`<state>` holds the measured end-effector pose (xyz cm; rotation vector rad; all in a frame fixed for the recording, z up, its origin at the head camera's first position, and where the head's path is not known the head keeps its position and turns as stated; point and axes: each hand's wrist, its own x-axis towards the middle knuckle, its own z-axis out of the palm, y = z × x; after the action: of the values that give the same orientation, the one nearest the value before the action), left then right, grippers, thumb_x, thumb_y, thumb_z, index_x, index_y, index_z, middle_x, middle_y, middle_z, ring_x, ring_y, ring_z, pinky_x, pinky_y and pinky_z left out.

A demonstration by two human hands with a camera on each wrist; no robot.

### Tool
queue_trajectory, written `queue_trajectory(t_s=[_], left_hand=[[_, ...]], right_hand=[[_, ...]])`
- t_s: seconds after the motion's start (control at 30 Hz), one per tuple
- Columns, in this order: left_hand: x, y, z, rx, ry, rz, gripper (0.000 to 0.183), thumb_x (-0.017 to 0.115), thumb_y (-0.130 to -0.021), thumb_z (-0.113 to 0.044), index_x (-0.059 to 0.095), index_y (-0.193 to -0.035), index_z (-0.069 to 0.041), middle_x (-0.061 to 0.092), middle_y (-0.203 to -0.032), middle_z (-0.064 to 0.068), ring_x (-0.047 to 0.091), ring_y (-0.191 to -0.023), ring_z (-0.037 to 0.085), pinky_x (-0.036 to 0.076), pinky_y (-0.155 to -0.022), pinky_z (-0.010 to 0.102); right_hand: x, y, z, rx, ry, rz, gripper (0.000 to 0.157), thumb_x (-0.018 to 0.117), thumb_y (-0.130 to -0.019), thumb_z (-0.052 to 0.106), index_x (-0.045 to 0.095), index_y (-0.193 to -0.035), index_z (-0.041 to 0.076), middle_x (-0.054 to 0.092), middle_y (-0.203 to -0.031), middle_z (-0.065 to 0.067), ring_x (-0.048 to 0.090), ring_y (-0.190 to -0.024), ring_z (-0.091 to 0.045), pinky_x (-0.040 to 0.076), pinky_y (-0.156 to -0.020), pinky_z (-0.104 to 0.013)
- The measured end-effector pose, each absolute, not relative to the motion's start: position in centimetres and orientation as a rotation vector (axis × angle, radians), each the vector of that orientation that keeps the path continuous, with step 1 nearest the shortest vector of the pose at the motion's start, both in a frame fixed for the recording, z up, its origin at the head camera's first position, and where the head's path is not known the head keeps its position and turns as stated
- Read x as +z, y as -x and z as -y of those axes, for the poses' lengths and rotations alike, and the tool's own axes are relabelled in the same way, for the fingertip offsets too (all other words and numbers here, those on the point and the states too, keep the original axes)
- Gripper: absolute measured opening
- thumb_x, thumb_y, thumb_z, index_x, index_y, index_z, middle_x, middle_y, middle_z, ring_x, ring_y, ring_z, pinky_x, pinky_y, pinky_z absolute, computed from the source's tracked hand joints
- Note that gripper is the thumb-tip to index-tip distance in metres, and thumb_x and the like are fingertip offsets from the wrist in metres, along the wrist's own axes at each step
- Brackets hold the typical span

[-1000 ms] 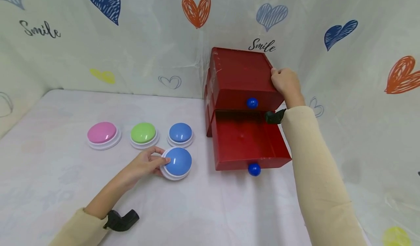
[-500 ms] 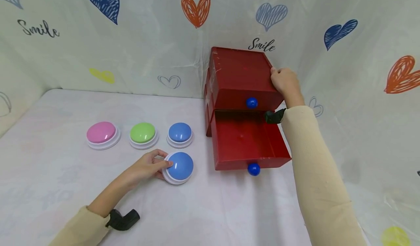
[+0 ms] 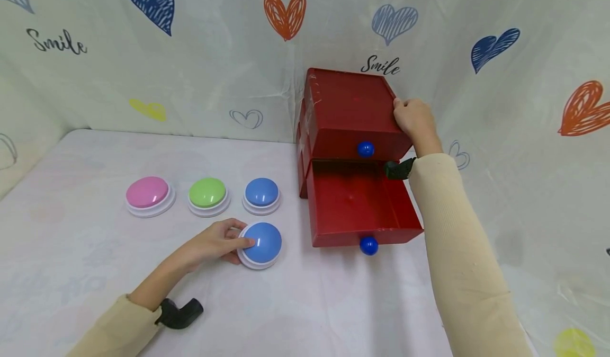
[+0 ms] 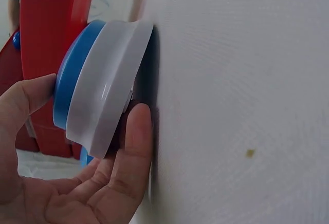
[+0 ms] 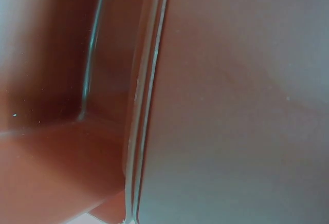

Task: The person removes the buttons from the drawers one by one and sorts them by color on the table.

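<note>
My left hand (image 3: 215, 244) holds a blue push button (image 3: 265, 242) with a white base, thumb on the dome's edge and fingers under the base. In the left wrist view this blue button (image 4: 105, 80) is tilted, one side of its base lifted and the far rim right at the white cloth. My right hand (image 3: 417, 121) grips the top right edge of a red drawer cabinet (image 3: 352, 103), its fingers partly hidden. The cabinet's lower drawer (image 3: 350, 206) is pulled out with nothing inside; its upper drawer is closed. The right wrist view shows only red cabinet walls (image 5: 231, 106).
Behind the held button stand a second blue button (image 3: 261, 193), a green button (image 3: 207, 193) and a pink button (image 3: 148, 193) in a row. Blue knobs (image 3: 369, 246) stick out from both drawers. A cloth printed with hearts (image 3: 285, 17) hangs behind.
The left hand has moved slightly right and toward the front with the blue button, most of it in the first half second. The right hand and the cabinet have stayed in place.
</note>
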<state>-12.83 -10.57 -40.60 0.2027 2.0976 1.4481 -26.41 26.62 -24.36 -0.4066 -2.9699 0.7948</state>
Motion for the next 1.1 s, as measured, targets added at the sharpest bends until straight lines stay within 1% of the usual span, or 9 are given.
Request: queue_trajectory(t_s=[0.17,0.27,0.43,0.67,0.83,0.93,1.1], left_hand=[[-40.7,12.8,10.1,1.328,-0.175,-2.237,0.066,0.07,-0.082,-0.034,0.042,-0.125,0.008,0.055,-0.087,0.009,0.061,-0.062,0.013,0.055,-0.064,0.029],[-40.7,12.8,9.9,1.277,-0.165,-2.298,0.067,0.071,-0.08,-0.037,0.045,-0.124,0.006,0.053,-0.086,0.008,0.059,-0.06,0.013,0.054,-0.063,0.027],[-40.5,13.0,9.8,1.257,-0.178,-2.311,0.064,0.071,-0.081,-0.035,0.045,-0.124,0.005,0.053,-0.089,0.009,0.058,-0.061,0.014,0.054,-0.063,0.027],[-40.0,13.4,9.8,1.246,-0.241,-2.285,0.062,0.069,-0.083,-0.032,0.044,-0.124,0.007,0.054,-0.092,0.011,0.059,-0.059,0.014,0.054,-0.062,0.028],[-40.0,13.9,9.9,1.225,-0.26,-2.276,0.062,0.07,-0.082,-0.032,0.045,-0.123,0.007,0.056,-0.093,0.01,0.058,-0.058,0.013,0.052,-0.062,0.028],[-40.1,14.1,10.1,1.2,-0.27,-2.283,0.062,0.069,-0.082,-0.034,0.046,-0.123,0.007,0.055,-0.091,0.009,0.057,-0.058,0.013,0.051,-0.062,0.027],[-40.1,14.2,10.4,1.158,-0.335,-2.343,0.056,0.07,-0.082,-0.033,0.054,-0.117,0.007,0.053,-0.08,0.006,0.052,-0.062,0.014,0.046,-0.058,0.025]], right_hand=[[-24.4,26.4,-26.6,0.788,0.408,2.972,0.06,0.022,-0.099,0.043,0.048,-0.131,0.0,0.055,-0.111,-0.019,0.055,-0.095,-0.03,0.05,-0.077,-0.038],[-24.4,26.4,-26.6,0.788,0.404,2.972,0.06,0.022,-0.099,0.043,0.048,-0.131,0.0,0.055,-0.111,-0.02,0.055,-0.095,-0.03,0.05,-0.078,-0.038],[-24.4,26.4,-26.6,0.793,0.396,2.97,0.06,0.021,-0.099,0.043,0.049,-0.13,-0.001,0.055,-0.11,-0.019,0.055,-0.094,-0.03,0.049,-0.076,-0.037],[-24.4,26.4,-26.7,0.773,0.381,2.965,0.06,0.021,-0.099,0.043,0.05,-0.128,-0.001,0.055,-0.109,-0.02,0.055,-0.093,-0.03,0.048,-0.074,-0.036],[-24.4,26.4,-26.7,0.78,0.387,2.966,0.06,0.021,-0.099,0.043,0.051,-0.127,-0.001,0.055,-0.108,-0.019,0.055,-0.092,-0.029,0.048,-0.073,-0.035],[-24.4,26.4,-26.7,0.773,0.39,2.969,0.06,0.022,-0.099,0.044,0.051,-0.126,-0.001,0.056,-0.107,-0.019,0.055,-0.092,-0.029,0.048,-0.073,-0.035],[-24.4,26.3,-26.6,0.779,0.393,2.977,0.06,0.022,-0.099,0.043,0.048,-0.13,-0.001,0.056,-0.11,-0.02,0.055,-0.094,-0.03,0.05,-0.075,-0.038]])
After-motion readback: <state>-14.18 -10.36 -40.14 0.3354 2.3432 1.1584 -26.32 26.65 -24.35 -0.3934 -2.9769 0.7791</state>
